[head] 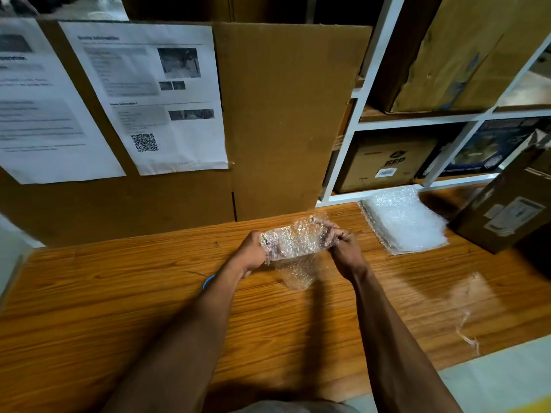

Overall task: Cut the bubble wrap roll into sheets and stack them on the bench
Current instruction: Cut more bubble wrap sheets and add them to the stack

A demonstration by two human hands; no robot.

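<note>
Wooden bench (pixel 119 293) fronting upright cardboard panel (pixel 283 114) at 12 o'clock, two printed sheets (pixel 143 96) taped to it. White shelving (pixel 366 120) with boxes at 2 o'clock. Bubble wrap sheet (pixel 293 242) held just above bench at centre, lower edge hanging to the wood. Left hand (pixel 253 254) gripping its left end, fingers curled round it. Right hand (pixel 343 248) pinching its right end. Stack of bubble wrap sheets (pixel 405 222) lying flat on bench at 2 o'clock, well apart from hands, beside brown box (pixel 507 210). Loose clear scrap (pixel 468 308) at 4 o'clock. Blue curved item (pixel 207 282) partly hidden beneath left forearm; identity unclear.
</note>
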